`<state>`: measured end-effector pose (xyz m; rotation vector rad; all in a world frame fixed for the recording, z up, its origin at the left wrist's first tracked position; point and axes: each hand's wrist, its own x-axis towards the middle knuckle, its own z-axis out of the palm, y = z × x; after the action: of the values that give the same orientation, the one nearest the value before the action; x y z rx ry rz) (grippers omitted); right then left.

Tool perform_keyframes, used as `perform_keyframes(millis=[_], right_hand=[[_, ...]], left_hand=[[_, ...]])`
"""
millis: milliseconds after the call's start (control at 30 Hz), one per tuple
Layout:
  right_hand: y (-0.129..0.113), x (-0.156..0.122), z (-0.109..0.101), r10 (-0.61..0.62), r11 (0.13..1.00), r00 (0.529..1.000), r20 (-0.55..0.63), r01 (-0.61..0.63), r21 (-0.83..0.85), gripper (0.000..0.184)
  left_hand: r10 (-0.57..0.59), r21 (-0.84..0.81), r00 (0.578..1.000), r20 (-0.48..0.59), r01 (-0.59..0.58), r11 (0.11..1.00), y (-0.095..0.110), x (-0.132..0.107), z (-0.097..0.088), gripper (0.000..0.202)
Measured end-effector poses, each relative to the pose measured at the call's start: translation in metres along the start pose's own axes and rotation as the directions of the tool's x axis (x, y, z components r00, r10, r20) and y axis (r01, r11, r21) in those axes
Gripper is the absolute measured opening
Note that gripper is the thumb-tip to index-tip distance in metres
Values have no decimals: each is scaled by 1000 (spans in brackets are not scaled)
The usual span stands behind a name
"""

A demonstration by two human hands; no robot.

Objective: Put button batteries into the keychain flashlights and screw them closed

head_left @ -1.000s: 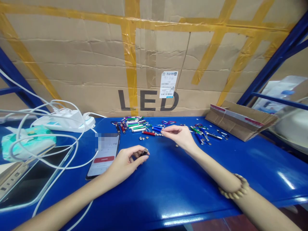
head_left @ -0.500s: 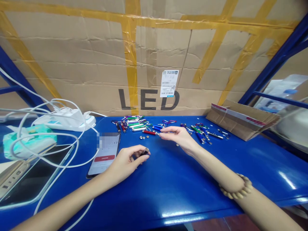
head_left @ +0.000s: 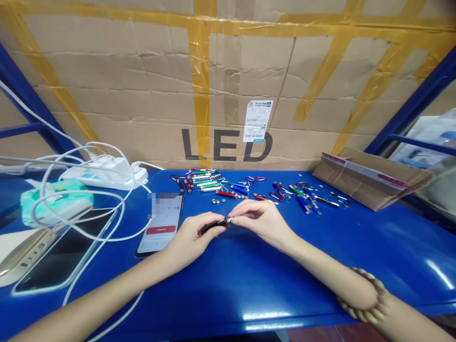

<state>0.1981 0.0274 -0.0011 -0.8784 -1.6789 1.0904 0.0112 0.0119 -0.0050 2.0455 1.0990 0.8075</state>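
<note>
My left hand (head_left: 197,233) is closed around a small black keychain flashlight (head_left: 221,222), whose near part is hidden by the fingers. At its right end my right hand (head_left: 265,223) pinches a small silvery piece (head_left: 231,220), too small to make out fully. The two hands meet just above the blue table. Behind them lies a pile of keychain flashlights (head_left: 204,181) in several colours. A red flashlight (head_left: 226,194) and a few button cells (head_left: 218,201) lie closer to the hands.
More flashlights and carabiner clips (head_left: 308,197) are scattered to the right, beside an open cardboard box (head_left: 370,183). Left of my hands are a lit phone (head_left: 160,228), a dark-screened device (head_left: 67,251), looping white cables, a power strip (head_left: 107,172) and a tissue pack (head_left: 57,202). A large carton stands behind.
My right hand has come down and closer to my left hand, its fingertips now pinching at the end of the flashlight. The camera view has shifted slightly.
</note>
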Motion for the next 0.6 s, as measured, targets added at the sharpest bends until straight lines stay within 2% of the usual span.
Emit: perform_keyframes(millis=[200,267,367,433,533,600], right_hand=[[-1,-3,3,-105,966,994,-21,97,-238,6],[-2,-4,2,-179,934,984,11,173,-314,6],[-5,-7,-2,-345,830,930,129,366,-422,10],[-7,-9,-5,-402,727,884,239,467,-504,16],[-10,-11,-9,-325,579,844,427,535,-616,27],[-11,-13,-9,-245,515,821,516,562,-648,32]], left_hand=[[94,43,995,23,-95,995,-5,-2,2,19],[105,64,994,25,-107,992,-6,-2,1,20],[135,104,990,41,-138,985,-4,-3,0,21],[160,129,985,59,-167,977,-3,-5,-1,22],[217,175,972,87,-230,957,-3,-9,-1,23],[249,228,962,109,-268,936,-5,-12,0,23]])
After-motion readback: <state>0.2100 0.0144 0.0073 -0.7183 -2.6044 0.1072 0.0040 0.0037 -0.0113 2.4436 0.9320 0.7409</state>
